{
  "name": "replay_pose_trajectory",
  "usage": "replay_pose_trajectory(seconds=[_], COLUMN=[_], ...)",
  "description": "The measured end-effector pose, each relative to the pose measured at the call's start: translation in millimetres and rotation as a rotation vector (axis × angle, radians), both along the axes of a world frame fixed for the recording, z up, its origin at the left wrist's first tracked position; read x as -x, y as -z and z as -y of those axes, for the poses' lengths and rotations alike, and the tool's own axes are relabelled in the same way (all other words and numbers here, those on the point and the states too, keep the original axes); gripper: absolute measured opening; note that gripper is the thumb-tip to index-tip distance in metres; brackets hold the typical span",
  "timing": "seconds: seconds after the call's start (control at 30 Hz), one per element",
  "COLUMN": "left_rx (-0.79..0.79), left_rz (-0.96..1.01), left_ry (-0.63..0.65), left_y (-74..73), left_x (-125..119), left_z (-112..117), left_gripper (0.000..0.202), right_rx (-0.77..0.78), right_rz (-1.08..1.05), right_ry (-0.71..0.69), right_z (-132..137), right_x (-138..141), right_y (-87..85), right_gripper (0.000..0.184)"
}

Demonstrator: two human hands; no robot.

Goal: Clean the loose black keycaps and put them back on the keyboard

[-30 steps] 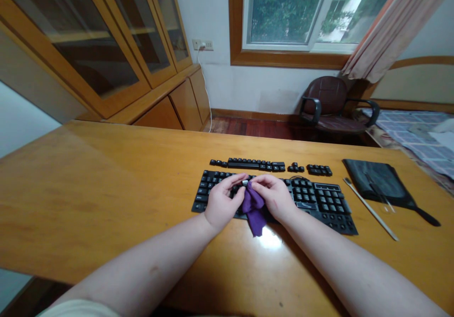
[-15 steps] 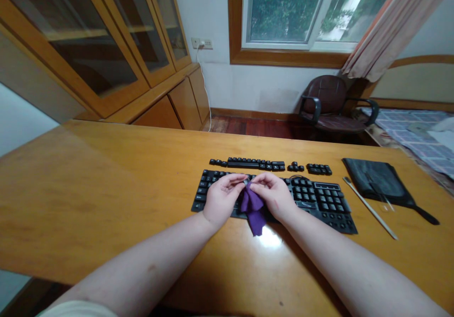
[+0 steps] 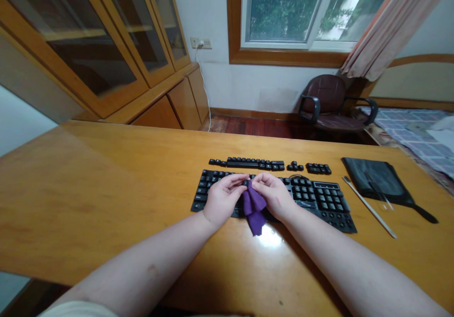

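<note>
Over the middle of a black keyboard (image 3: 319, 201) my two hands meet. My left hand (image 3: 222, 201) pinches a small keycap at its fingertips; the cap is almost hidden by the fingers. My right hand (image 3: 275, 196) is closed on a purple cloth (image 3: 253, 210), which is pressed against the keycap and hangs down towards the wooden desk (image 3: 106, 189). A row of loose black keycaps (image 3: 255, 164) lies just behind the keyboard.
A black pouch (image 3: 376, 177) with a dark-handled tool (image 3: 423, 214) sits at the desk's right, and a thin white stick (image 3: 369, 207) lies beside it. Behind the desk are a brown office chair (image 3: 331, 101), glass-door cabinets (image 3: 106, 47) and a window.
The hands have stayed over the keyboard with only small finger movements; the cloth has shifted slightly against the keycap. The view has drifted a little.
</note>
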State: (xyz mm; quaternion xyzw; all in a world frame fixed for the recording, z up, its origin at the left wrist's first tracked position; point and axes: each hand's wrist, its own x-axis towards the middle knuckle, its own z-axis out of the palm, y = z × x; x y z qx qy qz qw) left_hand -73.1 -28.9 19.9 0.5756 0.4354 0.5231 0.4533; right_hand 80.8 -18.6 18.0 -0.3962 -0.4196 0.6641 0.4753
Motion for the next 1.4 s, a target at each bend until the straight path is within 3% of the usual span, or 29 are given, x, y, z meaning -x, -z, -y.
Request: replay_pose_trajectory(seconds=[0.1,0.2,0.33,0.53,0.7,0.9,1.13,1.4], left_rx=[0.005,-0.010,-0.055,-0.319,-0.512,-0.444,-0.544,-0.343], left_rz=[0.013,-0.006,-0.142,-0.431,-0.527,-0.526,-0.558,-0.496], left_ry=[-0.022,-0.001,0.040,0.054,0.076,0.041,0.034,-0.094], left_y=[1.6,3.2,5.2,-0.9,-8.4,-8.9,-4.2,1.2], left_x=[-0.3,-0.3,4.1,12.1,14.5,14.2,14.7,11.5], left_z=[-1.8,-2.0,-1.9,-1.0,0.1,-1.4,-1.5,-3.3], left_gripper=[0.023,0.022,0.026,0.039,0.051,0.039,0.031,0.025], right_rx=[-0.024,0.007,0.024,0.119,0.234,0.249,0.285,0.203], right_rz=[0.034,-0.006,-0.021,-0.082,-0.143,-0.249,-0.221,-0.146], right_ry=[-0.040,0.021,0.038,-0.056,-0.184,-0.235,-0.200,-0.054], right_z=[-0.1,-1.0,-2.5,-2.2,-5.4,-9.2,-8.1,-7.0], right_x=[0.0,0.1,-0.3,-1.5,-6.9,-10.7,-8.6,-3.6], right_y=[-1.3,-0.8,-2.3,-10.5,-13.0,-9.3,-9.5,-8.7], right_gripper=[0.025,0.026,0.027,0.027,0.024,0.021,0.026,0.030])
